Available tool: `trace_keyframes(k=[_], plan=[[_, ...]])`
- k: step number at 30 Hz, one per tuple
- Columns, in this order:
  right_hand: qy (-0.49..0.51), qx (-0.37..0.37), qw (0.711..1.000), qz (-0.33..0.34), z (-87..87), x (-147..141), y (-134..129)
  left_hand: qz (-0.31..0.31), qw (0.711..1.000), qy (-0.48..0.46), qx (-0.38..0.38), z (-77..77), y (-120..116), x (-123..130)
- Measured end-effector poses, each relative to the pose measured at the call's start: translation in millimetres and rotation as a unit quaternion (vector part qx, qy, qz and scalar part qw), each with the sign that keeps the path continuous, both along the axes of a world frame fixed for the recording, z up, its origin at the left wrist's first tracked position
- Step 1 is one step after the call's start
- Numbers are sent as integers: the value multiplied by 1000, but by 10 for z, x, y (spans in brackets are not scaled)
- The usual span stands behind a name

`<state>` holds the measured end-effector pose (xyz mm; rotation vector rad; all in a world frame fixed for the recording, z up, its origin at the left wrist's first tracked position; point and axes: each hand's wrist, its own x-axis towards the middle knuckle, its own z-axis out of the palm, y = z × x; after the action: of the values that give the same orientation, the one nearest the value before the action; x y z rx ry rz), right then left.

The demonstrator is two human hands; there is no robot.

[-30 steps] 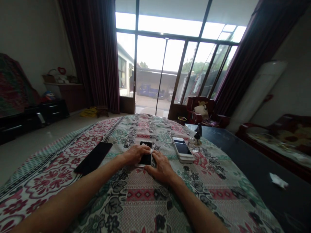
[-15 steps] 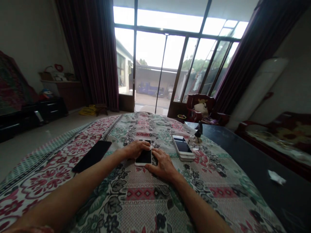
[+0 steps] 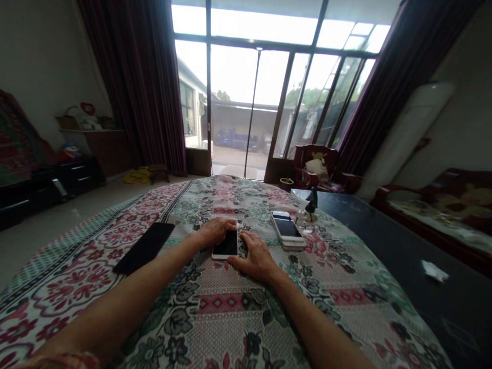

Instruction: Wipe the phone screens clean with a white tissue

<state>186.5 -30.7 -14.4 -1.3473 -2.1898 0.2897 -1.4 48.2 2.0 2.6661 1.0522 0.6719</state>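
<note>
A white-framed smartphone [image 3: 225, 249] with a dark screen lies face up on the patterned tablecloth [image 3: 230, 328]. Across its upper part rests my left hand [image 3: 216, 231], fingers bunched and pressed down near the top edge. A bit of white tissue showed under those fingers a moment ago; now they mostly cover it. My right hand [image 3: 257, 259] grips the phone's near right corner, with the thumb at the bottom edge and the curled fingers along the right side. To the right lies a stack of phones [image 3: 287, 229], the top one white with a dark screen.
A dark flat slab [image 3: 145, 248] lies left of my left forearm. Beyond the phone stack stands a small dark figurine [image 3: 312, 202] on a clear base. A crumpled white tissue [image 3: 435, 271] lies on the black tabletop [image 3: 400, 246] at right. Glass doors [image 3: 246, 113] stand ahead.
My left fingers have slid from the phone's upper right side toward its top edge, and the white tissue has gone mostly out of sight. My right hand keeps its place.
</note>
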Motion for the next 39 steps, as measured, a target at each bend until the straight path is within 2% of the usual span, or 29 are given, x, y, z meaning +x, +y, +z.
trace_keyframes(k=[2, 8, 11, 15, 21, 25, 31, 39], plan=[[8, -1, 1000, -18, -32, -6, 15, -53, 998, 21, 13, 5, -155, -45], [4, -14, 1000, -8, -75, 12, 38, -138, 990, 33, 7, 125, -603, -151], [10, -23, 1000, 3, -59, 24, 31, -161, 985, 60, 1, 158, -712, -220], [-8, -25, 1000, 12, -18, 20, 4, -123, 990, 72, 17, 116, -577, -281], [-23, -7, 999, 25, 2, 13, 1, -25, 996, 83, 24, 30, 3, -265], [-12, 3, 999, 30, 4, 11, 5, 56, 996, 71, 17, -18, 230, -243], [15, 30, 999, 18, 53, -14, -68, 63, 996, 63, 22, -61, 211, -238], [-12, 38, 999, 15, 31, -40, -100, 44, 995, 82, 47, -76, -16, -338]])
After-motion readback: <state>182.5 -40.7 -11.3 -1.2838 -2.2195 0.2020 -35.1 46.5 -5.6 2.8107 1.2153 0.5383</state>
